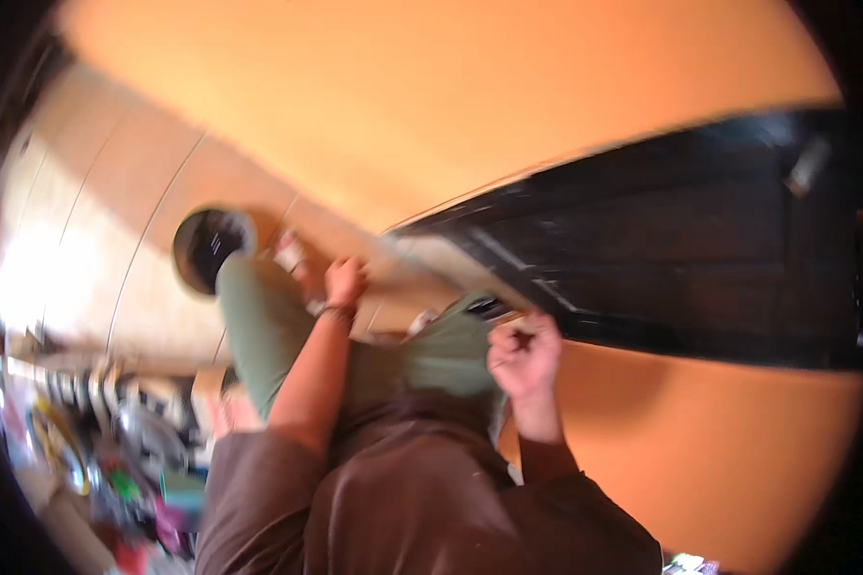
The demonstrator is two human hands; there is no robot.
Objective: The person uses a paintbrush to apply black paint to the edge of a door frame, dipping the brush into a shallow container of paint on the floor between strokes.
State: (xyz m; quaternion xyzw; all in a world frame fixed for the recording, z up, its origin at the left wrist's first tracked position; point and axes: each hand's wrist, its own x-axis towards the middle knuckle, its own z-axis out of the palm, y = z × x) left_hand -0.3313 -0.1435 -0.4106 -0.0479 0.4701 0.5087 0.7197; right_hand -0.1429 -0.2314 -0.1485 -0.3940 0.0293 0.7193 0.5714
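Note:
My left hand (346, 280) is held out in front of my left thigh, its fingers curled together. Whatever it may hold is hidden. Over my right thigh, my right hand (525, 353) has its fingers bent round toward the thumb, leaving a small dark gap between them. A dark, flat, shiny object (489, 308) shows right beside its fingertips; blur hides its kind and how far the fingers grip it. A round black bucket-like container (198, 251) stands on the floor just beyond my left knee, apart from both hands.
An orange wall (431, 96) rises ahead, with a dark panelled door (681, 240) to the right. Pale tiled floor (115, 182) stretches to the left under bright light. Blurred household clutter (134, 460), with green, yellow and purple items, fills the lower left.

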